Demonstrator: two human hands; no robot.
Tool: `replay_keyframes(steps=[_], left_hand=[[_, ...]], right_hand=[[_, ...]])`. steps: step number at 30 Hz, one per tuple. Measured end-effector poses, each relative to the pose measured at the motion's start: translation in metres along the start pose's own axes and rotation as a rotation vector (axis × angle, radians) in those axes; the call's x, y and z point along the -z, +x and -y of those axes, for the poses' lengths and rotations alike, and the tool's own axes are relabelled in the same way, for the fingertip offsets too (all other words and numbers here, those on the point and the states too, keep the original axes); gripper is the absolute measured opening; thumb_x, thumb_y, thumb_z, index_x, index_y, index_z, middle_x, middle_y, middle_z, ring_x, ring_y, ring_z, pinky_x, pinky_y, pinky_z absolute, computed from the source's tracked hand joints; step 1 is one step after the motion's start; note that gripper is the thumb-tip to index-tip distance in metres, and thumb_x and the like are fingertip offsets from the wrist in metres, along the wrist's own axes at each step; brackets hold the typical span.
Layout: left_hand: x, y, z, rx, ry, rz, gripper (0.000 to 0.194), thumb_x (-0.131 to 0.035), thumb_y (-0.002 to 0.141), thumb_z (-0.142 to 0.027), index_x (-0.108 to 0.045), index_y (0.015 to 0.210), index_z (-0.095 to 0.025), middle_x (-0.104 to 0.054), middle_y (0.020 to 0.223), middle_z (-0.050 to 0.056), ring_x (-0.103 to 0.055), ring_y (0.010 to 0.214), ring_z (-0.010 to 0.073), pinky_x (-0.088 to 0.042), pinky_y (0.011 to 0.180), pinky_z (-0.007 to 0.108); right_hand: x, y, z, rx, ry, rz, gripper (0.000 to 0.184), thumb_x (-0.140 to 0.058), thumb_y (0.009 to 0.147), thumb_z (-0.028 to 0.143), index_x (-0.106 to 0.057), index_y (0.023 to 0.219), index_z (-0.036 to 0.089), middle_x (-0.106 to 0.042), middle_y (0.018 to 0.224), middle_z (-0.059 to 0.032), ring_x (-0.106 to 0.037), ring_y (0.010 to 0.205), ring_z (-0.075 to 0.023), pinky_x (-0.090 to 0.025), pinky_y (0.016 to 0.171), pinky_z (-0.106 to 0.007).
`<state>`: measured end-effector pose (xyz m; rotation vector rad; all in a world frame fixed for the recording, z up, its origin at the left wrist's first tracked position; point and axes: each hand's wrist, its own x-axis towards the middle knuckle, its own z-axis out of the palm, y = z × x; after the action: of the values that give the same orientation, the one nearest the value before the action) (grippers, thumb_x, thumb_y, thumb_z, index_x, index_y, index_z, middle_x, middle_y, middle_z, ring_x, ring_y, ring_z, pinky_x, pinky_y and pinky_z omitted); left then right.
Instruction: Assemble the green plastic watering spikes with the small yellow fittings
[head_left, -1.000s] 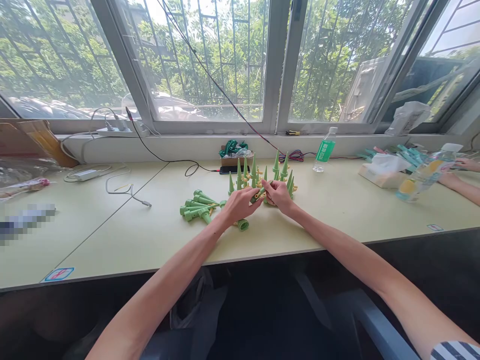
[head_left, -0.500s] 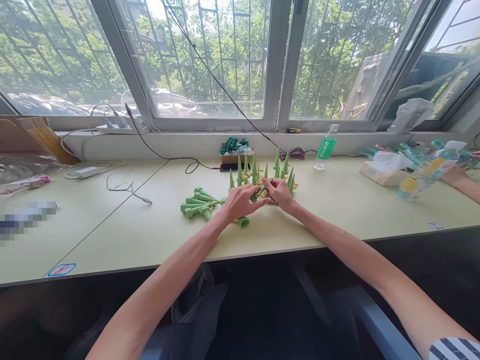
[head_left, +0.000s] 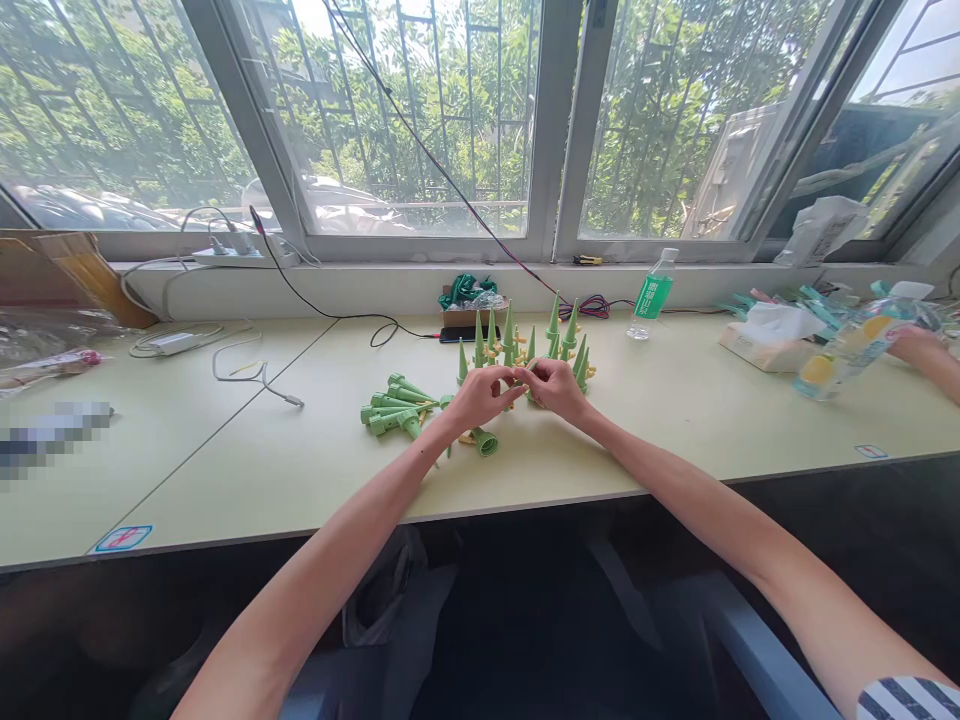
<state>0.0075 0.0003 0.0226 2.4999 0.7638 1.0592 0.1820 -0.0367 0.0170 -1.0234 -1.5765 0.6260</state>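
Note:
My left hand [head_left: 484, 398] and my right hand [head_left: 553, 388] meet over the table with their fingertips pinched together. Between them they hold a green watering spike [head_left: 533, 364], mostly covered by the fingers. Behind my hands stand several upright green watering spikes [head_left: 508, 335] with small yellow valves low on their sides. A pile of similar green spikes [head_left: 394, 405] lies left of my left hand. One more spike lies under that hand, its round open threaded end [head_left: 486, 442] facing me.
A dark phone [head_left: 459, 335] lies before a small box of green material [head_left: 471, 293]. To the right are a water bottle [head_left: 651, 295], a tissue box [head_left: 772, 340] and a tilted bottle [head_left: 855, 345] near another person's hand [head_left: 919, 350]. Cables [head_left: 262, 375] lie left.
Both hands have shifted slightly left and their fingertips have come closer together. The other person's hand at the right has moved a little.

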Motion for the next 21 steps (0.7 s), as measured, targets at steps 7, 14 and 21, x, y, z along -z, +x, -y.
replay_keyframes(steps=[7,14,21], left_hand=[[-0.001,0.001,0.003,0.016,0.009,0.053,0.019,-0.061,0.084,-0.035,-0.066,0.085,-0.016,-0.061,0.073,0.001,-0.050,0.057,0.0101,-0.041,0.056,0.023],[-0.002,0.001,0.006,0.114,-0.056,-0.004,0.031,-0.061,0.084,-0.045,-0.062,0.074,-0.016,-0.060,0.072,0.002,-0.053,0.054,0.0107,-0.043,0.055,0.025],[-0.003,0.001,0.006,0.117,0.030,-0.070,0.039,-0.058,0.086,-0.052,-0.059,0.071,-0.016,-0.057,0.062,0.000,-0.048,0.053,0.0110,-0.040,0.055,0.025]], right_hand=[[-0.001,-0.003,0.002,0.034,-0.058,0.027,0.053,-0.056,0.083,0.067,-0.055,0.060,0.019,-0.046,0.045,0.0039,-0.039,0.043,-0.0095,-0.031,0.045,-0.023],[0.006,0.003,-0.003,0.123,-0.244,-0.263,0.039,-0.049,0.092,0.054,-0.061,0.076,0.020,-0.048,0.053,0.0031,-0.042,0.050,-0.0122,-0.034,0.054,-0.025],[0.006,0.006,-0.012,0.194,-0.466,-0.181,0.019,-0.052,0.090,0.033,-0.063,0.087,0.018,-0.062,0.070,-0.0019,-0.054,0.063,-0.0157,-0.042,0.067,-0.028]])
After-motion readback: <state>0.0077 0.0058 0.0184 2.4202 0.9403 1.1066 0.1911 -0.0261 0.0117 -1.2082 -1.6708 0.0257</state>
